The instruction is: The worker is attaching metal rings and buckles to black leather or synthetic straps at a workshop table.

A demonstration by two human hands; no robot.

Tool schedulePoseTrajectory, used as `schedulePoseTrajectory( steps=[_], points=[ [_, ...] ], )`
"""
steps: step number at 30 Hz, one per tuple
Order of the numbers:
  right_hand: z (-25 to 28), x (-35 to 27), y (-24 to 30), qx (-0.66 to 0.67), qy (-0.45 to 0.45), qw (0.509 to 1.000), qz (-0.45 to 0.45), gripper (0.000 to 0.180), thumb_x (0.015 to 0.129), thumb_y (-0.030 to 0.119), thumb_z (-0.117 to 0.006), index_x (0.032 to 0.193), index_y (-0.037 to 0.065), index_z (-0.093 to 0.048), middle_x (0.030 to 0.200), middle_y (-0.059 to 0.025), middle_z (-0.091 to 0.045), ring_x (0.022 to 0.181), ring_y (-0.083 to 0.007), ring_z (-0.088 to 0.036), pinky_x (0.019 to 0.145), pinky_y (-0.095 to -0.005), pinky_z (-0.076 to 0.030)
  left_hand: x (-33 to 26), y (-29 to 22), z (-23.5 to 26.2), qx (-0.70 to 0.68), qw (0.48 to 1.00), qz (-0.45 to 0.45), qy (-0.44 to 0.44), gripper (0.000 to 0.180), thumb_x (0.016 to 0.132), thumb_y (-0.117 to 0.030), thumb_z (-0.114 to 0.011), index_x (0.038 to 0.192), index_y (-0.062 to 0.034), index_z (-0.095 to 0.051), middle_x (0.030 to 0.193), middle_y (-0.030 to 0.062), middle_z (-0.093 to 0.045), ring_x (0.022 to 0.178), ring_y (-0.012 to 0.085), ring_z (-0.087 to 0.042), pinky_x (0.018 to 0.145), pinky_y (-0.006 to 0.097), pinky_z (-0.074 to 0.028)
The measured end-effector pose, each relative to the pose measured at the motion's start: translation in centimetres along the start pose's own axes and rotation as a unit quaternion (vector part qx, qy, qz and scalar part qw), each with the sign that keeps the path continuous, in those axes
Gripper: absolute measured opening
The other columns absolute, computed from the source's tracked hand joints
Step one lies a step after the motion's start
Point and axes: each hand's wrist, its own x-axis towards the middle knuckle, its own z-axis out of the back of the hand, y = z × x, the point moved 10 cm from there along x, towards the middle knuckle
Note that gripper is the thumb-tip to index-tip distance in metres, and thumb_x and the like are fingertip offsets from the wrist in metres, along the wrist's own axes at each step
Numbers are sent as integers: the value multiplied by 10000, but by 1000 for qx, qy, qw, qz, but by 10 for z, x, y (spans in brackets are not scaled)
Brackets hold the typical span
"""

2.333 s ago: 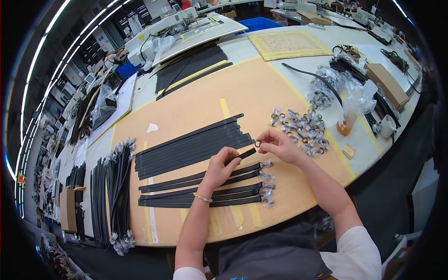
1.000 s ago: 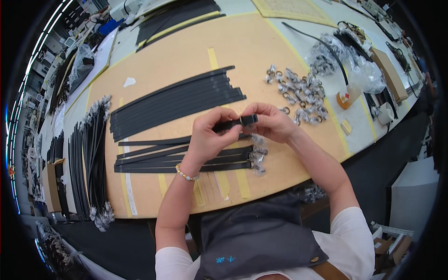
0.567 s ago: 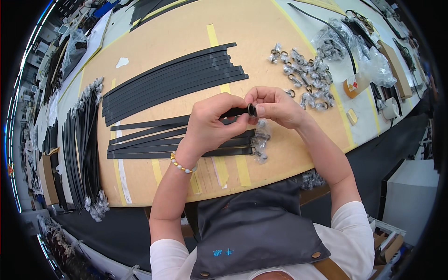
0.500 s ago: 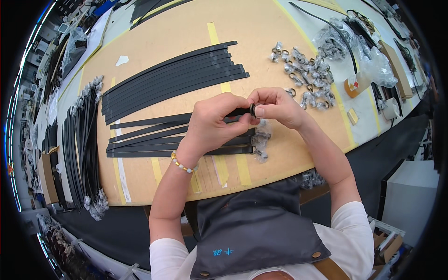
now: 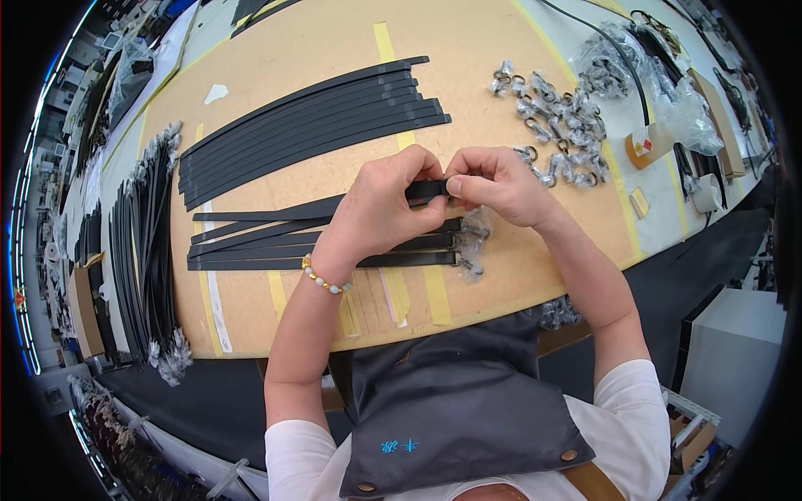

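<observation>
Both the left hand (image 5: 384, 204) and right hand (image 5: 497, 185) pinch one black strap (image 5: 428, 189) over the brown worktable (image 5: 284, 58)

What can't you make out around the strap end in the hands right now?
Head view only:
- Tip of the black strap: pinched between the left hand and right hand, hidden by the fingers.
- Any metal clip on that tip: covered by the fingertips, cannot tell.
- Pile of metal clips: too small to tell their shape.
- Bagged parts: blurred by clear plastic.
</observation>
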Motion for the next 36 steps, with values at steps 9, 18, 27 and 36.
schedulePoseTrajectory(
  steps=[9, 18, 27, 36],
  points=[
    [-1, -1, -5, 14, 25, 999, -29, 184, 976, 198, -697, 937, 22, -663, 801, 14, -637, 714, -42, -577, 625, -210, -476, 0, 10, -4, -24, 999, 32, 17, 225, 758, -51, -756, 931, 6, -623, 789, 132, -689, 701, 235, -686, 632, 325, -539],
    [-4, -1, -3, -5, 26, 1000, -14, 188, 982, 223, -704, 939, 53, -637, 793, 52, -596, 697, -23, -538, 619, -195, -431, -1, 8, -3, -26, 999, 32, 10, 208, 758, -47, -752, 912, 14, -625, 751, 133, -676, 660, 217, -671, 606, 317, -526],
    [-4, 0, -3, -33, 21, 999, 4, 194, 994, 223, -691, 948, 42, -635, 807, 55, -586, 698, -17, -515, 619, -197, -421, 0, 8, -3, -13, 999, 28, 11, 201, 764, -46, -740, 916, 11, -621, 760, 142, -684, 671, 241, -685, 622, 329, -537],
    [-5, -2, 2, -96, 3, 994, 44, 204, 1007, 209, -665, 952, 13, -646, 803, 69, -564, 750, -9, -445, 621, -209, -367, 0, 7, -4, -2, 999, 22, 34, 213, 782, -27, -768, 952, 7, -645, 798, 39, -663, 704, 58, -616, 599, 217, -522]
  ],
)
